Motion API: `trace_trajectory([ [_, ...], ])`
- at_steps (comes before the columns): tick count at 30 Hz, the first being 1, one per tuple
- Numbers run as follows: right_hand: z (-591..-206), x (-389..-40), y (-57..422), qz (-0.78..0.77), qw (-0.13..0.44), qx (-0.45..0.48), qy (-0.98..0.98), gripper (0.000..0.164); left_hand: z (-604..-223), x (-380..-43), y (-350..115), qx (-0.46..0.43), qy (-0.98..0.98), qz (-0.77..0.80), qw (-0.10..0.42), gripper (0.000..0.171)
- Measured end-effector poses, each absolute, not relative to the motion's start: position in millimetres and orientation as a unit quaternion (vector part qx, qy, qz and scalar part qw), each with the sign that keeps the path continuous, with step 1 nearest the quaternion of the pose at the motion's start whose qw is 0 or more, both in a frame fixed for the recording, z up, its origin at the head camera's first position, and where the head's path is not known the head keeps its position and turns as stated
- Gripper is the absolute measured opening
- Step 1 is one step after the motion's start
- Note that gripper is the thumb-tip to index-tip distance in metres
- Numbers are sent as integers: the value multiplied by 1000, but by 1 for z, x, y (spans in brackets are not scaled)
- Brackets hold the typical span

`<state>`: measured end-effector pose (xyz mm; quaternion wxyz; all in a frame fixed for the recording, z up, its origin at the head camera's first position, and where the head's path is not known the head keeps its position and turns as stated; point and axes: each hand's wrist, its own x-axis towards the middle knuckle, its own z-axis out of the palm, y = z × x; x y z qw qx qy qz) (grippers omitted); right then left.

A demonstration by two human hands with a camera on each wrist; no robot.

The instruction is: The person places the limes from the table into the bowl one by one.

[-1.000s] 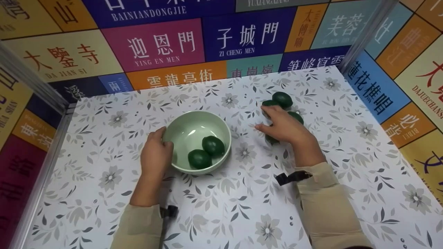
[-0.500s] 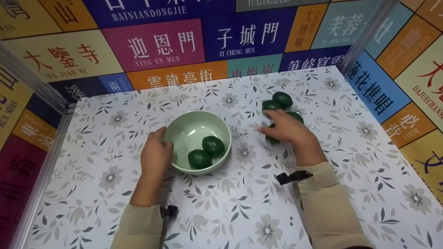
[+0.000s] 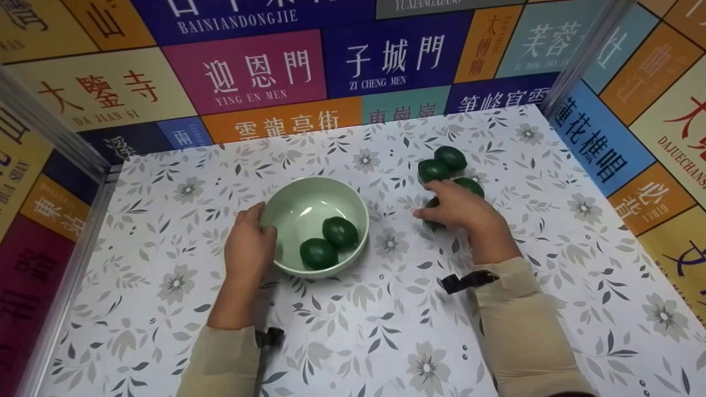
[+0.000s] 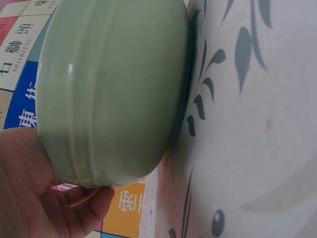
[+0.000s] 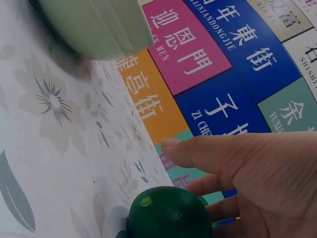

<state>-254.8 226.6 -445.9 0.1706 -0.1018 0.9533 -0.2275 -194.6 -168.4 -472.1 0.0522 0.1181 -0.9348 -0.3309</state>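
A pale green bowl (image 3: 300,204) stands on the table with two dark green limes in it, one lime (image 3: 340,232) leaning against the other lime (image 3: 318,253). My left hand (image 3: 247,245) holds the bowl by its left side, thumb at the rim and fingers along the outer wall. Over a group of several limes on the right is my right hand (image 3: 460,207), thumb and fingers spread around the nearest lime (image 5: 170,213). In the right wrist view the thumb stands clear of that lime, while the other fingertips are partly hidden behind it.
Just beyond the right hand lie a lime (image 3: 433,170), a lime (image 3: 450,159) and a partly covered lime (image 3: 469,187). A white floral cloth (image 3: 353,331) covers the table. Panels with colourful lettering (image 3: 248,71) wall the back and both sides.
My right hand has drawn slightly back toward me and lower over the nearest lime, uncovering a farther one; its fingers have curved in a little. The left hand and bowl have stayed still.
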Motion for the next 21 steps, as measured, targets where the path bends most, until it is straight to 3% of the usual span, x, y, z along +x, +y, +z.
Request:
trace_trajectory([
  [21, -455, -260, 229, -233, 179, -99, 951, 78, -473, -194, -169, 117, -934, -332, 53, 57],
])
